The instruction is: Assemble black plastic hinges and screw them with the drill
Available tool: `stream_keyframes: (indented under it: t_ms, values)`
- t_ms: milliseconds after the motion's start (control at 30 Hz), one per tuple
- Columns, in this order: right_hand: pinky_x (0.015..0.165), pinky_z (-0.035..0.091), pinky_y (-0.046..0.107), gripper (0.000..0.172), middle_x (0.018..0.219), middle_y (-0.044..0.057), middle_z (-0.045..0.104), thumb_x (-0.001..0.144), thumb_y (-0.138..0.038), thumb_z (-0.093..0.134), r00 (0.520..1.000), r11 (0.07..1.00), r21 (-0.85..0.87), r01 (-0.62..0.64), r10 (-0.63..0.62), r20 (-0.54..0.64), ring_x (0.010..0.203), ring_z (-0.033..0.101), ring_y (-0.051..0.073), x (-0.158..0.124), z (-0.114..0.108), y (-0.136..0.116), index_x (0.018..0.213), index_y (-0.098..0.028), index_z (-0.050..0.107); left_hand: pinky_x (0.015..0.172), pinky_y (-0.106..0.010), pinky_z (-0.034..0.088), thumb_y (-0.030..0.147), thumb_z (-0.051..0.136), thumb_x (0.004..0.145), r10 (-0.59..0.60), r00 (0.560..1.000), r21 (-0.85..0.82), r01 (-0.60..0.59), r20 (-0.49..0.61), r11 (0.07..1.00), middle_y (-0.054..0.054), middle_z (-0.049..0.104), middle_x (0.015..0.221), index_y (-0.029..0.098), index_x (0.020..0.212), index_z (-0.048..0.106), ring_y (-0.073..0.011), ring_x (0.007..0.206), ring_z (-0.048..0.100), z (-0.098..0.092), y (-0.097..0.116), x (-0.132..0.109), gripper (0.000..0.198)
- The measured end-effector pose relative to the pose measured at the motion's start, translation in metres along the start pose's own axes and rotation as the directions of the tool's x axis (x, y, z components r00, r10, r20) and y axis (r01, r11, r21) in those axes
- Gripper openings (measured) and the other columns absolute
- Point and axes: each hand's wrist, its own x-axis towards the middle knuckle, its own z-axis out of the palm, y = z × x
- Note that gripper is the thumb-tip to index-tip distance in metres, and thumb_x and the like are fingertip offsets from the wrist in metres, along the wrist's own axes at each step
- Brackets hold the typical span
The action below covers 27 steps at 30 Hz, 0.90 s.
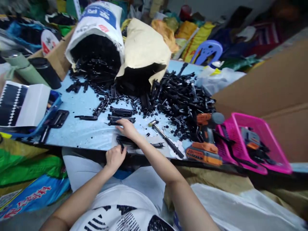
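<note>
My left hand (115, 158) is closed around the near end of a long black part (125, 140) at the front edge of the table. My right hand (128, 129) reaches over that part, thumb and fingertips closed about the end of a slim black piece (113, 123). This piece lies in front of a row of similar black assemblies (121, 112). What exactly the black parts are I cannot make out. A hammer (167, 139) with a dark grip lies to the right of my hands. Another jointed black piece (88, 117) lies to their left.
Black parts spill from a white sack (101, 19) and a cream sack (146, 45) into a big pile (185, 99). At right stand an orange cordless drill (204, 139) and a pink basket (269, 138). A blue tray (56, 102) and bottles (26, 69) stand at left.
</note>
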Motion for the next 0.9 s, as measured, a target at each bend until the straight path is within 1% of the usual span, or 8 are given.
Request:
stream_keyframes:
  t_ms: [133,233,333,433,533,600,700,900]
  values:
    - [0.076,0.044,0.034,0.024,0.103,0.015,0.062,0.092,-0.013,0.039,0.991,0.941,-0.335,0.054,-0.009,0.135,0.101,0.051,0.024,0.029,0.04,-0.053,0.106,-0.01,0.058,0.064,-0.03,0.042,0.04,0.045,0.088,-0.014,1.0,0.006,0.014,0.016,1.0,-0.012,0.07,0.082,0.015,0.086,0.068,-0.0262,0.079,0.067,0.001,-0.001,-0.001,0.034]
    - [0.079,0.042,0.037,0.025,0.101,0.019,0.06,0.09,-0.007,0.035,0.973,0.902,-0.42,0.104,-0.005,0.229,0.1,0.05,0.025,0.042,0.051,-0.069,0.101,-0.006,0.058,0.065,-0.03,0.043,0.039,0.047,0.086,-0.017,1.0,0.011,0.017,0.022,1.0,-0.013,0.07,0.085,0.014,0.085,0.069,-0.0267,0.081,0.067,0.002,-0.003,-0.001,0.033]
    - [0.081,0.042,0.034,0.025,0.105,0.014,0.059,0.092,-0.011,0.037,0.981,0.952,-0.294,0.08,-0.023,0.194,0.095,0.053,0.02,0.038,0.034,-0.052,0.109,-0.012,0.055,0.064,-0.029,0.043,0.041,0.043,0.089,-0.007,1.0,-0.017,0.006,-0.02,1.0,-0.011,0.07,0.085,0.016,0.087,0.067,-0.0248,0.08,0.067,0.004,-0.003,-0.001,0.035]
    - [0.076,0.043,0.028,0.02,0.103,0.008,0.06,0.089,-0.018,0.05,0.996,0.999,-0.01,-0.045,0.045,0.073,0.087,0.056,0.016,0.016,-0.001,-0.021,0.107,-0.015,0.057,0.062,-0.028,0.042,0.045,0.04,0.09,0.0,0.999,-0.029,-0.002,-0.039,1.0,-0.011,0.07,0.081,0.016,0.083,0.065,-0.024,0.077,0.067,0.007,-0.005,-0.003,0.039]
    - [0.074,0.045,0.025,0.012,0.094,0.005,0.064,0.084,-0.021,0.058,0.998,0.97,0.24,-0.047,0.037,0.045,0.081,0.058,0.014,-0.011,-0.029,-0.002,0.094,-0.015,0.063,0.061,-0.028,0.04,0.046,0.038,0.091,0.011,0.999,-0.033,-0.013,-0.046,0.999,-0.01,0.069,0.079,0.016,0.082,0.065,-0.0237,0.076,0.066,0.01,-0.006,-0.003,0.041]
    - [0.072,0.045,0.024,0.011,0.091,0.004,0.066,0.083,-0.021,0.06,0.998,0.95,0.31,-0.037,0.018,0.064,0.079,0.059,0.013,-0.025,-0.034,0.0,0.091,-0.015,0.066,0.06,-0.027,0.039,0.046,0.037,0.091,0.01,0.999,-0.033,-0.012,-0.05,0.999,-0.01,0.069,0.078,0.016,0.081,0.064,-0.0233,0.075,0.066,0.01,-0.007,-0.003,0.041]
    - [0.072,0.046,0.024,0.011,0.088,0.005,0.066,0.081,-0.016,0.061,0.996,0.967,0.253,-0.021,-0.003,0.091,0.076,0.059,0.013,-0.036,-0.028,-0.008,0.09,-0.015,0.067,0.059,-0.027,0.038,0.046,0.038,0.091,0.011,0.999,-0.024,-0.012,-0.047,1.0,-0.01,0.069,0.078,0.016,0.082,0.064,-0.0227,0.074,0.066,0.01,-0.007,-0.003,0.04]
    - [0.073,0.045,0.025,0.015,0.087,0.007,0.064,0.082,-0.008,0.055,0.972,0.993,-0.014,0.116,-0.11,0.206,0.079,0.059,0.015,-0.032,-0.021,-0.027,0.089,-0.013,0.068,0.061,-0.027,0.039,0.046,0.038,0.091,0.006,1.0,-0.007,-0.006,-0.023,1.0,-0.009,0.069,0.08,0.017,0.084,0.062,-0.0225,0.076,0.066,0.007,-0.006,-0.004,0.038]
